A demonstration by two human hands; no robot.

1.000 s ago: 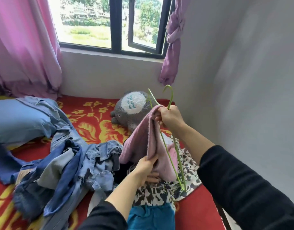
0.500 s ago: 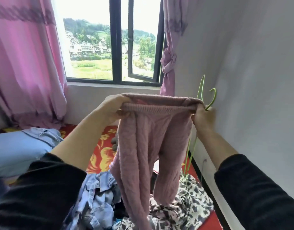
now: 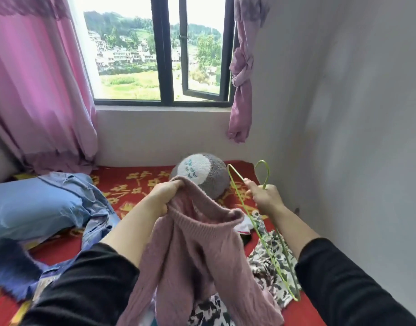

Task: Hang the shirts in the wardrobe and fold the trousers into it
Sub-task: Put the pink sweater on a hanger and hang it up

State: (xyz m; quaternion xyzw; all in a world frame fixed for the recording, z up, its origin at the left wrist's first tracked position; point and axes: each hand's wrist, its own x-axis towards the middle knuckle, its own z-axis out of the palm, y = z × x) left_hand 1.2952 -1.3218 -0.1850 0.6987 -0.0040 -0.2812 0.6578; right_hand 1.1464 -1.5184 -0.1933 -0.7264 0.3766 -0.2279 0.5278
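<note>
Both hands have come down from chest height & the pink sweater [image 3: 202, 255] no longer stretches betw them: right hand [image 3: 265, 198] has let go of it and keeps only the green wire hanger [image 3: 256, 228]. Left hand [image 3: 163, 196] holds the sweater by its ribbed edge, grip curled round a bunch of knit; rest of the garment hangs down in the middle, over the bed [image 3: 136, 184], w/ the open ribbed rim sagging toward the right. Right grip is closed round the hanger just below the hook, forefinger stretched out toward the wire arm; hook points up, the long wire runs down & right, its far end over a black-and-white print garment [image 3: 273, 267] lying on the red flowered sheet. Hanger & sweater are apart, not touching. Grey-and-white plush toy [image 3: 202, 172] sits behind the left hand, near the wall under the window [image 3: 167, 67]. Denim pieces [image 3: 94, 208] are heaped at left beside a blue pillow [image 3: 30, 208]. Pink curtains [image 3: 37, 90] hang at both sides, the right one knotted
</note>
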